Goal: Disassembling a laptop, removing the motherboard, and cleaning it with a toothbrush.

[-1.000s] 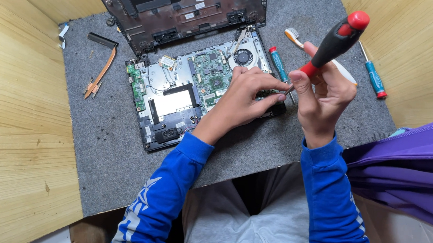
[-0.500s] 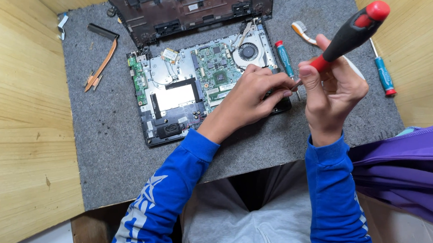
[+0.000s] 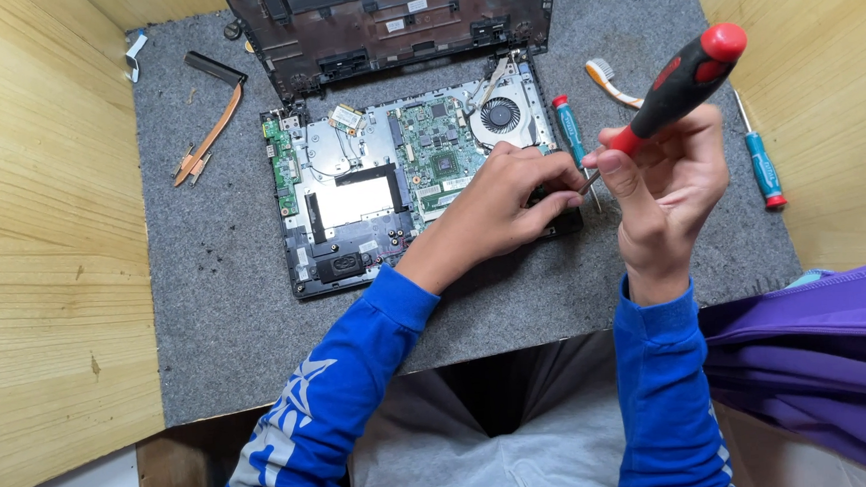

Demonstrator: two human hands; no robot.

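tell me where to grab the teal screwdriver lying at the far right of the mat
Probably the teal handle, pinched across its width from above. The screwdriver lies flat on the grey mat, apart from other tools, thin shaft pointing away, red cap nearest. The right hand, holding a red-and-black screwdriver, is closest.

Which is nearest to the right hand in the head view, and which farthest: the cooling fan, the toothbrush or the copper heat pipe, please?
From the right hand:
1. Toothbrush, just above it on the mat.
2. Cooling fan, in the laptop's upper right corner, to its left.
3. Copper heat pipe, far left on the mat.
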